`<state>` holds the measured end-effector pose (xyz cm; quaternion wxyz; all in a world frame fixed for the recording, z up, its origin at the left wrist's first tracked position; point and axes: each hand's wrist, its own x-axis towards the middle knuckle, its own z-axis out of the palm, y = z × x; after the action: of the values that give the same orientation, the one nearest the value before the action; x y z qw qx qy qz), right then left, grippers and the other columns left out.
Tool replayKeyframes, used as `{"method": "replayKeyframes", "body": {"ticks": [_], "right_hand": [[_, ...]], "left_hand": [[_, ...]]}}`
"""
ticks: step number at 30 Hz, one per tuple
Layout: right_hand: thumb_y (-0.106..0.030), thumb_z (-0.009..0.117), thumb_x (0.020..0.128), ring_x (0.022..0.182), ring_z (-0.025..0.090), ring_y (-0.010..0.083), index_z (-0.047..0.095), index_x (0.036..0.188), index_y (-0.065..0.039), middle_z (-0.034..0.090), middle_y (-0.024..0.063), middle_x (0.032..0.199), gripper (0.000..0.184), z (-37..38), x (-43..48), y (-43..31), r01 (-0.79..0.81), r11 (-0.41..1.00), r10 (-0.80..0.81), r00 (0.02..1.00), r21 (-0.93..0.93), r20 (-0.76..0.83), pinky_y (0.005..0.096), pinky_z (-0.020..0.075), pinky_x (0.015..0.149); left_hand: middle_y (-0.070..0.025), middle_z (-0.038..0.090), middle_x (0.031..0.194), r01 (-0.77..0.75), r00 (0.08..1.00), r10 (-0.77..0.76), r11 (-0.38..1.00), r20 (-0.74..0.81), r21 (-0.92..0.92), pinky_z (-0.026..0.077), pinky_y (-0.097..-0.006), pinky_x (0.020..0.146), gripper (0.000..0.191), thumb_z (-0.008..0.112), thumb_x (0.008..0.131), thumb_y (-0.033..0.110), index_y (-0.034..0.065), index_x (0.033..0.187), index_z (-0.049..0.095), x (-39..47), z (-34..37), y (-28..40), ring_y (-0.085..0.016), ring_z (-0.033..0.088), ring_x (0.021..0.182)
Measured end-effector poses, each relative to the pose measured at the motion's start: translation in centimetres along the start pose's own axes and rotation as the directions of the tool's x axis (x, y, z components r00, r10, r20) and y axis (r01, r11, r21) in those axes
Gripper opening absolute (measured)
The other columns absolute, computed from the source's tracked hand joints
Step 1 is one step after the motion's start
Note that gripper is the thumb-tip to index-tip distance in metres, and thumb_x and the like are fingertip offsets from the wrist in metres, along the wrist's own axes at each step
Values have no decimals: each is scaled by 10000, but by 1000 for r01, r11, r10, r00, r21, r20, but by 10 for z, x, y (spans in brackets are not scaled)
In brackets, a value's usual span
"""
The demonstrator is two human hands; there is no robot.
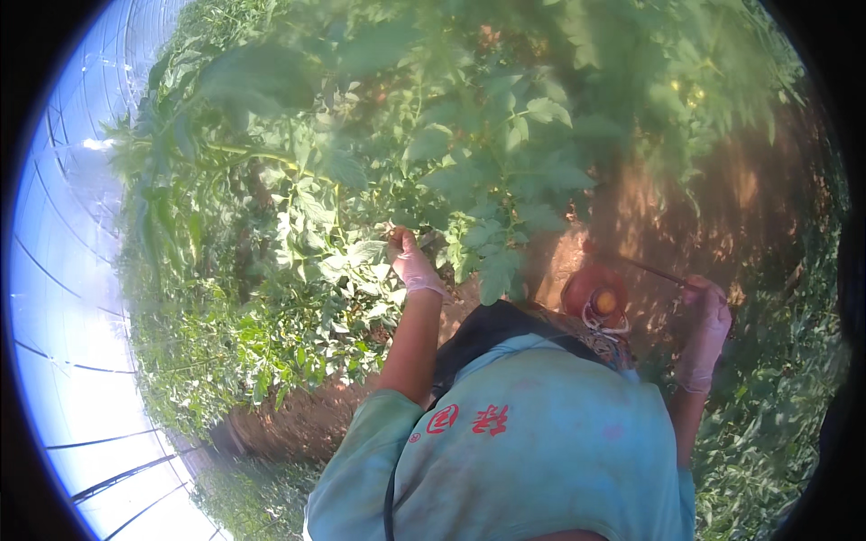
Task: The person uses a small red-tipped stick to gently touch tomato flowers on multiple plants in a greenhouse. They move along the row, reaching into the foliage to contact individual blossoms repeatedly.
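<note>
My left hand (pixel 413 262), in a thin translucent glove, reaches into the leaves of a tomato plant (pixel 358 253). Its fingertips are drawn together on a small pale sprig (pixel 390 230), whose detail is blurred. Off to the right, my right hand (pixel 710 316), gloved the same way, grips one end of a thin dark rod (pixel 646 268). The rod's reddish far end points left, above a round red container (pixel 575 287) in front of my waist. An orange round top (pixel 604 301) sits at the container's middle, with whitish cord (pixel 612 329) looped by it.
Blurred leafy stems (pixel 500 169) hang close before my view. Brown soil (pixel 731 196) runs along the right, with more plants (pixel 764 439) below it. A greenhouse's clear film wall with dark ribs (pixel 74 284) curves up at the left.
</note>
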<state>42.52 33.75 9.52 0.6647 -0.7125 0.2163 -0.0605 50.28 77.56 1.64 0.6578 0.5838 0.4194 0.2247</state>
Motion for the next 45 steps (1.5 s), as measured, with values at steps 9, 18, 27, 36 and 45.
{"method": "replayKeyframes", "body": {"ticks": [9, 18, 27, 36, 45], "right_hand": [[-291, 527, 938, 920, 483, 113, 577, 1020, -32, 539, 21, 1001, 276, -111, 82, 7, 21, 900, -82, 989, 435, 122, 275, 383, 875], [-354, 497, 946, 962, 478, 123, 565, 1058, -27, 534, 36, 1009, 353, -36, 152, -29, -6, 791, -160, 963, 612, 215, 288, 379, 885], [-363, 490, 938, 851, 570, 140, 557, 1146, 9, 607, 81, 995, 432, 90, 151, -132, 225, 966, -241, 962, 128, 130, 282, 465, 767], [-183, 436, 953, 964, 614, 189, 582, 1134, 61, 619, 149, 1135, 337, 172, 178, -163, 254, 963, -271, 896, 94, 353, 290, 493, 820], [-111, 436, 937, 951, 626, 173, 589, 1122, 67, 633, 129, 1112, 298, 196, 188, -163, 218, 971, -238, 883, 97, 405, 276, 499, 813]], "left_hand": [[-50, 610, 1032, -343, 918, 357, 933, 169, -107, 414, -280, 863, 256, 589, 907, 213, 31, 1085, 576, -56, 90, 107, -130, 538, 926], [-55, 643, 991, -223, 893, 139, 963, 427, 152, 441, -272, 760, 375, 620, 860, 266, 32, 1153, 608, 21, 155, 153, -127, 553, 870], [-71, 641, 1013, -178, 734, 106, 983, 671, 40, 462, -313, 800, 392, 634, 858, 248, 16, 1171, 592, 79, 201, 132, -167, 587, 905], [-38, 592, 830, -122, 516, 178, 983, 838, -134, 480, -316, 729, 463, 675, 852, 225, -2, 1228, 528, 86, 209, 117, -164, 557, 767], [-5, 583, 814, 83, 575, 134, 972, 807, -220, 472, -290, 713, 404, 714, 786, 158, 24, 1142, 578, 76, 213, 119, -131, 541, 723]]}}
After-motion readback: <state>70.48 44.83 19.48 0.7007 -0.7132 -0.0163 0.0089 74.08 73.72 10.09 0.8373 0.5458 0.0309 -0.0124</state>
